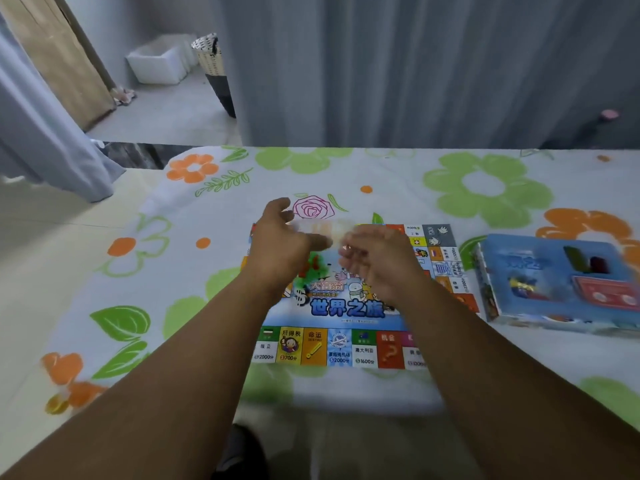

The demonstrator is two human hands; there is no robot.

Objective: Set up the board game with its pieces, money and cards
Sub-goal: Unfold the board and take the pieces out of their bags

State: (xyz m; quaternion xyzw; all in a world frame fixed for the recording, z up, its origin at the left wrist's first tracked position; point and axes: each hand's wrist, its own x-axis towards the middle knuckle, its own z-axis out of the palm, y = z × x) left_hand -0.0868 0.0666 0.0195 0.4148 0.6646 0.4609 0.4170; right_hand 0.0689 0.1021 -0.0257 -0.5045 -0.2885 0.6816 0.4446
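The game board [346,306] is laid flat on the flowered sheet [173,271], roughly centre of the scene, with its near row of squares fully readable and its right column partly seen. Both arms are extended over the board from the near edge. The left hand [280,244] is held above the board's far-left part, with its fingers spread loosely and its thumb pointed far. The right hand [377,258] is held just beside it, to the right, with its fingers curled inward. A clear plastic bag [325,233] is seen between the two hands, heavily blurred; it appears to be touched by both, but which hand actually grips it cannot be told. Small red and green pieces [313,265] are seen just below the left hand, over the board's centre art; whether they sit inside the bag or lie on the board cannot be told. The blue game box [554,282] is placed to the right of the board, well apart from the hands, on the same sheet. In its tray, a dark green and a dark red item are seen far right, a red card deck [606,292] is seen at near right, and some small coloured tokens are seen left of the deck. Everything in the box is blurred.
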